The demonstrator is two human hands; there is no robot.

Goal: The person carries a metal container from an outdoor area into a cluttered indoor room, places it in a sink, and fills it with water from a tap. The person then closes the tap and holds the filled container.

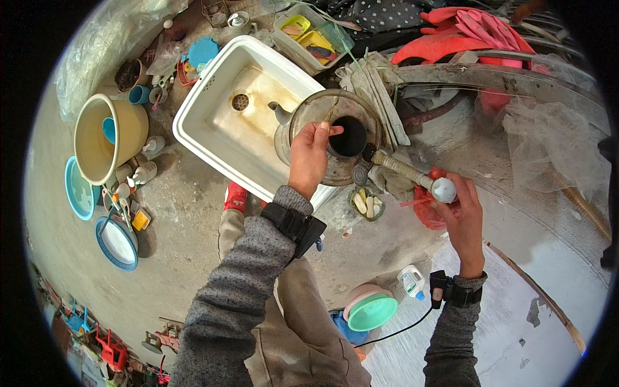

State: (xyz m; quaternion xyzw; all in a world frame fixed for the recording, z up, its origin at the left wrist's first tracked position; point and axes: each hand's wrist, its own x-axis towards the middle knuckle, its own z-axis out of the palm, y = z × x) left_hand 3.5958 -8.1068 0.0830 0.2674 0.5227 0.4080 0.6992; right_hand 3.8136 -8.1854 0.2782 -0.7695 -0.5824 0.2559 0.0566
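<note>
A round metal kettle (309,111) with a short spout rests over the right end of a white rectangular basin (193,104). My left hand (312,150) is above its dark round opening (355,130), thumb and index finger pinched on a thin brownish strand (333,106). A small dark metal lid (360,173) hangs beside the opening. From the kettle's right side runs a cord-wrapped rod (401,168), ending in a pale bluish-white knob (443,190). My right hand (464,213) has its thumb and fingers around that knob. Under it shows a red plastic bag (428,217).
Left of the basin stand a beige bucket (133,123), pump bottles (145,172) and a blue-rimmed tub (116,244). Behind are a clear box (290,22) and red rubber gloves (459,38). Nearer me sit green and pink bowls (372,312) and a white jug (411,280).
</note>
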